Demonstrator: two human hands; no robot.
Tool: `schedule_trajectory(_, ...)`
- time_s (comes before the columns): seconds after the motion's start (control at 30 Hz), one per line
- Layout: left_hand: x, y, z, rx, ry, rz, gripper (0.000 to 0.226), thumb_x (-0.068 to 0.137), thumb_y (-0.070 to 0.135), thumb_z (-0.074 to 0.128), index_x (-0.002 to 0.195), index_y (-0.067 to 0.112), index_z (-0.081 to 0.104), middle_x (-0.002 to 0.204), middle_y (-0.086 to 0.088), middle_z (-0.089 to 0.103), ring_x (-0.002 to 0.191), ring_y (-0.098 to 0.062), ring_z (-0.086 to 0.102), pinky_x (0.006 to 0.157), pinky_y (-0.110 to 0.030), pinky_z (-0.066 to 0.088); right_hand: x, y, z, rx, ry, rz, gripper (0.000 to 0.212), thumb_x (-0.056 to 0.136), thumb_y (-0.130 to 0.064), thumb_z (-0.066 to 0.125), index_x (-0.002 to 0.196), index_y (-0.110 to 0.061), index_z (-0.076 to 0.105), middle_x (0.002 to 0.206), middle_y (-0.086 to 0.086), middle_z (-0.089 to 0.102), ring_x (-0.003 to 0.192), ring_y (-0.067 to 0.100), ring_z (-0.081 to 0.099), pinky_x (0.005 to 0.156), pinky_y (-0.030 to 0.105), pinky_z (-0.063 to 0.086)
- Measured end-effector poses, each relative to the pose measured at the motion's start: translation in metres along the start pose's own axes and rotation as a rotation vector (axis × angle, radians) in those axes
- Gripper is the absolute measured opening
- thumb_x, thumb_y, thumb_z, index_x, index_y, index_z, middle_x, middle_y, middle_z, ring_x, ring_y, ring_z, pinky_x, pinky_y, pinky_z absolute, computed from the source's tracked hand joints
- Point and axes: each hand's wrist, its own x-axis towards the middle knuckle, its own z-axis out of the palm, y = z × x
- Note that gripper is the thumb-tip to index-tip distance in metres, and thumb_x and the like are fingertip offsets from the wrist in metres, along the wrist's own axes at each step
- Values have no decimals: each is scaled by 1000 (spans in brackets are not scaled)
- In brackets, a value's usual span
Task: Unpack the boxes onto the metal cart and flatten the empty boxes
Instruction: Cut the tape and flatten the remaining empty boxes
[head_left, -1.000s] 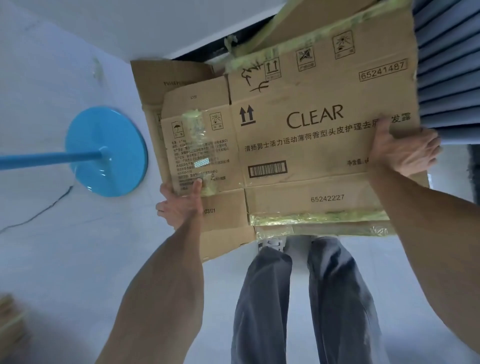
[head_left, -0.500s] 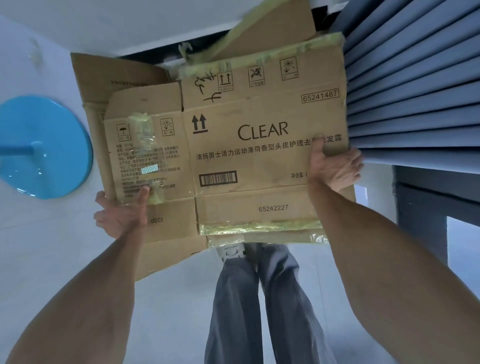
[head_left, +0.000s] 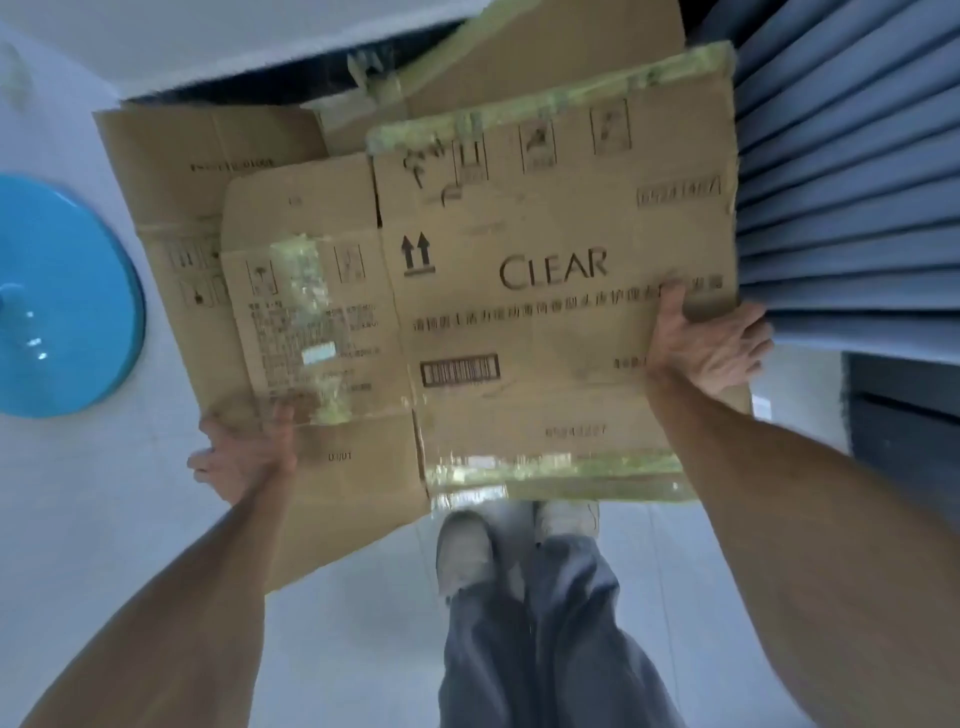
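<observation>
The left hand grips the lower left edge of the flattened brown cardboard box printed "CLEAR", thumb on top. The right hand holds its right edge, fingers curled underneath. The box fills the frame's centre, above the white floor; a round blue disc lies at left.

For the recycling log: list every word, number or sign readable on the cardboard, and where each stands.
"CLEAR": brand, large panel of the flattened box.
Two upward arrows, a this-way-up sign: left of the brand.
Barcode: lower left of that panel; digits unreadable.
Line of Chinese characters under the brand: too blurred.
Boxed number at top right, number near the bottom edge: blurred.
Handling pictograms along the top and the small print on the left panel: blurred.
Left hand and right hand grip the edges.
</observation>
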Motion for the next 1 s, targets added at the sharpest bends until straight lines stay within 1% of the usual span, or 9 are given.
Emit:
schedule_trajectory(0.1,-2,9,3,46,-88,-18,83,84,48,70,148,14,30,136,-31,37,125,-47,41,96,-53,43,0,-1,3,-41,-82,-41,97,75,-78,44,140,-7,37,138,19,45,123,33,41,102,45,33)
schedule_trajectory(0.2,9,8,12,159,-236,29,65,87,49,64,137,13,45,133,-28,44,127,-44,41,76,-40,45,-6,-5,10,-257,-222,-239,93,77,-58,58,150,-12,25,154,23,25,143,38,22,114,55,21)
schedule_trajectory(0.3,8,11,25,237,-294,165,65,87,56,57,139,21,40,130,-27,44,117,-45,50,89,-46,49,-26,-18,22,-477,-520,-546,111,72,-60,73,156,-24,10,161,21,6,149,37,7,116,56,16)
schedule_trajectory(0.37,2,20,38,252,-314,292,70,85,54,59,145,30,31,134,-24,41,117,-45,52,91,-52,52,-44,-25,35,-486,-682,-561,123,67,-60,80,156,-30,0,162,22,-2,149,39,5,116,59,17)
schedule_trajectory(0.53,-24,46,71,383,-372,506,96,87,52,66,158,31,4,162,-22,1,147,-45,14,104,-57,42,-90,-15,64,-481,-809,-554,130,57,-57,88,155,-27,7,157,30,-1,146,45,11,117,58,19)
schedule_trajectory(0.6,-25,51,88,411,-339,657,105,84,55,69,158,32,-3,162,-21,-13,149,-44,0,109,-60,35,-100,-3,77,-467,-759,-626,129,53,-52,91,152,-30,10,154,33,-4,145,47,10,118,55,21)
schedule_trajectory(0.7,-24,63,108,458,-423,779,123,72,65,75,156,32,-8,159,-21,-26,148,-46,-8,109,-67,32,-103,16,94,-487,-698,-717,140,53,-54,90,153,-28,-4,154,34,-19,147,48,-1,121,52,14)
schedule_trajectory(0.83,-31,47,125,468,-432,698,145,55,83,71,153,29,-22,150,-20,-43,144,-45,-25,107,-67,34,-126,37,113,-449,-628,-854,145,54,-60,87,154,-27,-14,154,27,-30,147,44,-13,121,51,10)
schedule_trajectory(1.0,-23,7,128,325,-414,613,139,63,72,77,155,28,-18,153,-19,-39,146,-45,-20,109,-65,32,-138,42,115,-460,-631,-994,132,68,-50,83,153,-34,-17,154,22,-34,147,41,-16,116,45,0)
